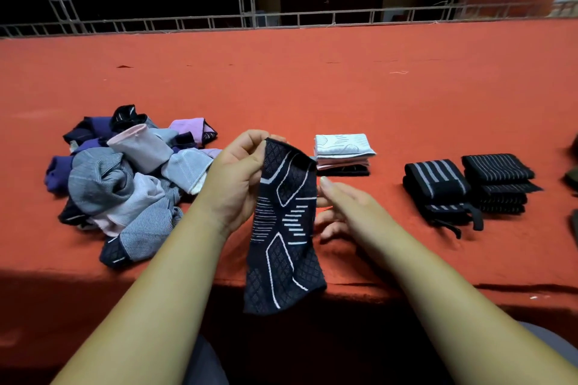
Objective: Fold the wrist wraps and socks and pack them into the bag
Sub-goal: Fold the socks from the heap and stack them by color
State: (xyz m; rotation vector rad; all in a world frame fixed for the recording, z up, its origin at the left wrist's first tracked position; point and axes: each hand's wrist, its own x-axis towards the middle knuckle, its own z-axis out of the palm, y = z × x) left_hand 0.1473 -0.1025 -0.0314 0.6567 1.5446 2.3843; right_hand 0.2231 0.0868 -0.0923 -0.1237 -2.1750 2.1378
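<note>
The left hand [237, 175] pinches the top edge of a dark patterned sock [283, 228] between thumb and curled fingers, so the sock hangs over the near edge of the red desk [312, 87]. The right hand [341, 209] is open with loose, straight fingers just beside the sock's right edge, gripping nothing. A pile of loose socks [125, 184] lies to the left. A folded stack [342, 151] sits just beyond the hands, and black striped wrist wraps [497, 187] are stacked to the right.

Table [281, 87]: sock pile [125, 184] at left, folded stack [342, 153] centre, wrap stack [436, 187] and second wrap stack [500, 178] side by side at right. Before the folded stack, left hand [237, 178] pinches a hanging sock [284, 228]; right hand [341, 212] is just right of it.
</note>
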